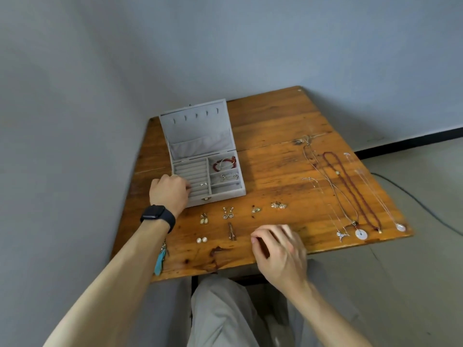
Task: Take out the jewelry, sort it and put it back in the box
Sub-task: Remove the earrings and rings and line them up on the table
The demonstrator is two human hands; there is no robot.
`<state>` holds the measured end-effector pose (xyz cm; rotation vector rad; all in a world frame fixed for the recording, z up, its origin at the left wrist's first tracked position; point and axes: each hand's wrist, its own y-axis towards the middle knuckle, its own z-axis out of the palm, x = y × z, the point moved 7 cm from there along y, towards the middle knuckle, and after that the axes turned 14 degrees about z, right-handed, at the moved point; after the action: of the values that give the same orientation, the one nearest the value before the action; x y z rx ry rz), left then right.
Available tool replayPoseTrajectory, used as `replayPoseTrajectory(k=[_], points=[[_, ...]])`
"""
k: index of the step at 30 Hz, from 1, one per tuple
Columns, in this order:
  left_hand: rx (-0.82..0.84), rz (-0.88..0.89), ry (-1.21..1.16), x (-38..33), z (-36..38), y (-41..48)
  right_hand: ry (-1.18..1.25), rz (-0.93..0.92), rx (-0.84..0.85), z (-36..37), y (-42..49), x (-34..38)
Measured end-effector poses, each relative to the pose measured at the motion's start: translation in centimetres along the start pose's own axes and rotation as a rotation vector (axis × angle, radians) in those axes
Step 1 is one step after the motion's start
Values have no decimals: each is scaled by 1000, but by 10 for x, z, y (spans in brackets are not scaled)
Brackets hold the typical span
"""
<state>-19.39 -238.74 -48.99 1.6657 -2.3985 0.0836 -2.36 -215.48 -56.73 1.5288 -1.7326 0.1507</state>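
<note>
A grey jewelry box (226, 194) stands open on the wooden table (275, 121), lid upright. A red bead bracelet (223, 163) and silver pieces (229, 177) lie in its right compartments, and a small piece (203, 184) sits in the ring rows. My left hand (169, 194), with a black watch on the wrist, has curled fingers reaching over the box's left edge into the ring rows; the fingertips are hidden. My right hand (280, 249) hovers loosely curled at the table's front, with nothing visible in it. Earring pairs (228, 212) and pearl studs (202, 239) lie in front of the box.
Several necklaces lie stretched out at the table's right, among them a red bead necklace (350, 186) and a white disc pendant (361, 234). A turquoise feather earring (159, 264) lies by my left forearm. A cable (413, 196) runs on the floor beyond the right edge. Walls close in behind and left.
</note>
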Motion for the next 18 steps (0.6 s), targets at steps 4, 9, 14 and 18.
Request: replayPoseTrajectory(k=[4,9,14,18], points=[[19,11,61,-5,-1,4,4,0,14,0,0,-1],[-37,-57,-183,-9,-9,-5,29,45,77,-1,3,-2],[-226,45,-456,-62,-33,-38,133,111,171,-6,14,-10],[-212,171,-477,-116,-24,-63,41,101,155,-16,31,-18]])
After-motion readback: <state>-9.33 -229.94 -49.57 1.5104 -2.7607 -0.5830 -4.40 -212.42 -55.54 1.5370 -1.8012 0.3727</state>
